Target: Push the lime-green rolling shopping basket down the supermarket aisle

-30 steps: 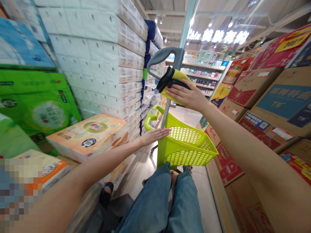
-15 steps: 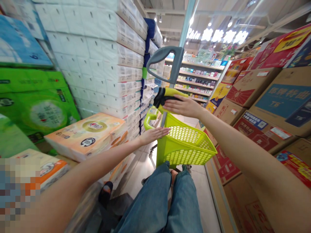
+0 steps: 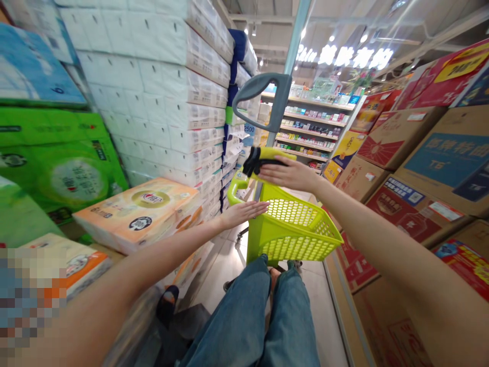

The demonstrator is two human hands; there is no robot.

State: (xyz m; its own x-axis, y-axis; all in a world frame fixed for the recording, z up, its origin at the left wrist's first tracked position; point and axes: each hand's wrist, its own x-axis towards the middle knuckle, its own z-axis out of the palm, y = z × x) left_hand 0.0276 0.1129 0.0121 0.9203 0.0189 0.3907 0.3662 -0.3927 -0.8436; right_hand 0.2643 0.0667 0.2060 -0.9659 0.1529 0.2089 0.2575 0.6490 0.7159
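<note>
Above the lime-green cart basket (image 3: pixel 294 229), the right hand (image 3: pixel 288 173) lies flat and open on top of a black-wrapped lime handle (image 3: pixel 260 159), not gripping it. The handle sits lower than a moment earlier, nearer the basket. The left hand (image 3: pixel 244 213) stretches out open, empty, just beside the basket.

"2500" on a blue tag (image 3: pixel 249 129) by stacked tissue packs (image 3: pixel 153 76).
</note>
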